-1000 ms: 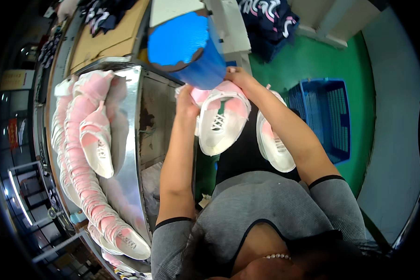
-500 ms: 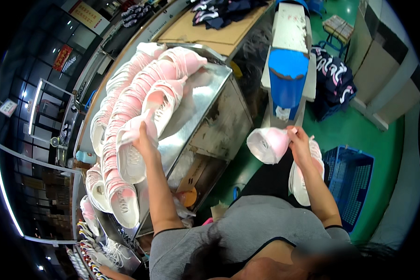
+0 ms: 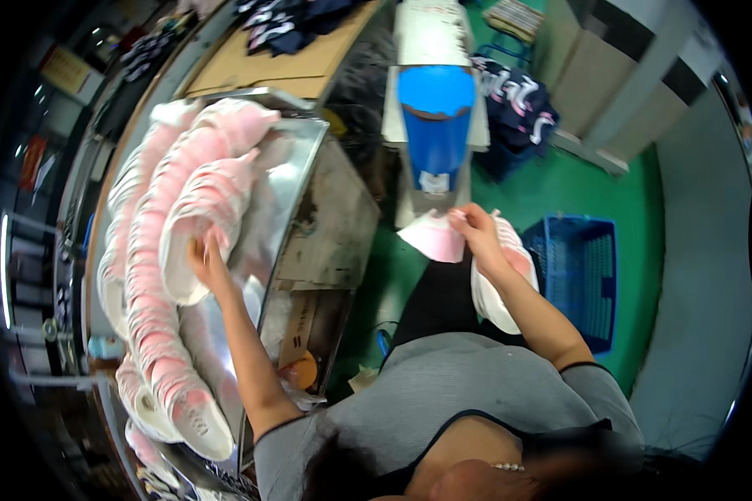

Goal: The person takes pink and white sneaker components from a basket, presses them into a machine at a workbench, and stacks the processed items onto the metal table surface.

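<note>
My left hand [image 3: 209, 263] lies over the opening of a pink and white shoe upper [image 3: 176, 246] on top of a short nested row. Its fingers look stretched and apart, touching the upper. Longer overlapping rows of the same shoe uppers [image 3: 149, 284] lie beside it on a shiny metal tabletop [image 3: 288, 179]. In front of my body, my right hand [image 3: 479, 236] pinches the edge of a pink and white shoe upper [image 3: 433, 237], which hangs to the left of the fingers. More stacked uppers [image 3: 500, 305] rest on my thigh beneath my right forearm.
A blue and white machine [image 3: 439, 138] stands ahead. To the right, a blue plastic crate [image 3: 572, 288] sits on the green floor. Behind it is a pile of dark pieces [image 3: 514, 104]; more dark pieces [image 3: 297, 21] lie on cardboard at the far left.
My left hand has lowered its shoe upper onto the short row and its fingers have loosened. The upper in my right hand has turned and looks flatter. The whole view has shifted right.
</note>
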{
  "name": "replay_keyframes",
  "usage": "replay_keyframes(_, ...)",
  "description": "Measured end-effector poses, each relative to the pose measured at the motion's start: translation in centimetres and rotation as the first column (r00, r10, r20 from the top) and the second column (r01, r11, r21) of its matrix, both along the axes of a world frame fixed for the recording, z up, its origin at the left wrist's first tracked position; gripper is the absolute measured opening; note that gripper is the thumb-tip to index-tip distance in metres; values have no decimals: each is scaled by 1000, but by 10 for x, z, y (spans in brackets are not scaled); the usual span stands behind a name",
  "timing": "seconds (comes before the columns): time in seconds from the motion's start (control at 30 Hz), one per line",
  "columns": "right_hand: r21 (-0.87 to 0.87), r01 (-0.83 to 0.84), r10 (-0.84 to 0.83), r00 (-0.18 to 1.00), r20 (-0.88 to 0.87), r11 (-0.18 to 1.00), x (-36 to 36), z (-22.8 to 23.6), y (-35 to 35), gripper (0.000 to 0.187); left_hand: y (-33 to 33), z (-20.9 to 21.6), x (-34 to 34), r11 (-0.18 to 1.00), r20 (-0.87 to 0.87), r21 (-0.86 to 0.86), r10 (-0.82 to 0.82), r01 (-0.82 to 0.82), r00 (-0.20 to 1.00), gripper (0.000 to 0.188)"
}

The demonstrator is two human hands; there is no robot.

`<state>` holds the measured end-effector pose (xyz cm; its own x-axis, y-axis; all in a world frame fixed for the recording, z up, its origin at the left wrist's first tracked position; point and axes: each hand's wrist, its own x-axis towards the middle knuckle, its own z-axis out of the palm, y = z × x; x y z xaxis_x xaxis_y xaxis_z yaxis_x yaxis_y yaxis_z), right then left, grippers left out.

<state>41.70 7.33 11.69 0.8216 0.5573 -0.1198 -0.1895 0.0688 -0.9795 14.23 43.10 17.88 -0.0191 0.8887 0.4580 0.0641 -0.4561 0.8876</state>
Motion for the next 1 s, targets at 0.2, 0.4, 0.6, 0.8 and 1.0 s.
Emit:
replay_keyframes(0.2, 171, 11, 35, 965, -260, 985, 12, 0, -10, 17, -221, -47, 108, 206, 122, -729, -899, 653, 420, 46)
replay_keyframes(0.4, 224, -42, 113, 942, -316, 974, 35, -8, 6, 10, -223, -54, 206, 242, 325, -628, -782, 739, 532, 30)
replay_keyframes(0.6, 355, 20, 108, 935, -337, 935, 71, -54, 41, 11, -183, -57, 257, 334, 145, -602, -847, 725, 511, 27)
replay_keyframes(0.8, 353, 90, 118, 844, -524, 931, 89, -73, 57, 6, -159, -98, 289, -140, 672, -706, -440, 694, 595, 28)
replay_keyframes(1.0, -639, -322, 560, 801, 209, 699, 144, -65, -84, 64, -161, -65, 246, -166, 664, -748, -213, 643, 717, 32)
